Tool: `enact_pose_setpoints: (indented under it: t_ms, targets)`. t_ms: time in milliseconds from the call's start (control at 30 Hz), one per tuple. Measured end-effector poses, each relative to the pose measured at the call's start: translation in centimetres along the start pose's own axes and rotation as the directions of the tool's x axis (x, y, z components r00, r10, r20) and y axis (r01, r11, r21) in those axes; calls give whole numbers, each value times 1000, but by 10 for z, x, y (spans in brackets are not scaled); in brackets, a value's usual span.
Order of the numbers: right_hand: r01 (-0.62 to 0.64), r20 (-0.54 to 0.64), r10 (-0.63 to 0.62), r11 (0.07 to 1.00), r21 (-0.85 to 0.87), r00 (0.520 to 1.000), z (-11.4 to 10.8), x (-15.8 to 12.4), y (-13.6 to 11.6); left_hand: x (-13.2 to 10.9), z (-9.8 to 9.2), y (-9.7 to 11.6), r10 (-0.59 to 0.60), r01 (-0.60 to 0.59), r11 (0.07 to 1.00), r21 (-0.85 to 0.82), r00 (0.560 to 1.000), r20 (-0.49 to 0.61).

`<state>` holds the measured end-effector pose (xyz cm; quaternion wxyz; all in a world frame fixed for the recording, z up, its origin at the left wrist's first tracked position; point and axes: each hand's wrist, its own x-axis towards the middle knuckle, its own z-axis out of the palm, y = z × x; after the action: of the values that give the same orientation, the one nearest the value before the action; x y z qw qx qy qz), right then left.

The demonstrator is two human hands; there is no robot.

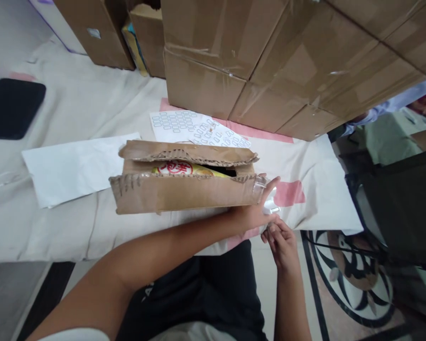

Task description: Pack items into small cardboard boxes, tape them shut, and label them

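A brown cardboard box (199,194) lies across the cloth-covered table in front of me. Its torn top gapes, and a yellow packet (195,170) with red print shows inside. My left hand (253,214) rests at the box's right end, with the fingers stretched out and apart. Shiny clear tape (259,185) covers that corner of the box. Close beside it, my right hand (279,237) is closed in a pinch at the lower end of a glossy whitish strip (270,204), which looks like tape. Its fingertips are partly hidden.
Large taped cartons (213,85) are stacked along the back. Printed label sheets (177,124) lie behind the box, and a blank white sheet (74,166) lies to its left. A black flat object (14,108) sits at far left. The table's right edge (355,222) drops to a patterned floor.
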<state>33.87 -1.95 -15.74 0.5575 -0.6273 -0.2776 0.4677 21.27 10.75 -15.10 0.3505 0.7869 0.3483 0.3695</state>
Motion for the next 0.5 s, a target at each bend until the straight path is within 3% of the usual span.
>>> enact_pose_setpoints:
  t_ms: [267, 500]
  targets:
    - [-6, -43, 4, 999, -52, 999, 3, -8, -7, 3, -8, 5, -5, 8, 995, -104, 999, 34]
    - [-80, -15, 79, 934, -349, 997, 5, -1, -22, 3, -17, 10, -17, 21, 995, -98, 999, 42]
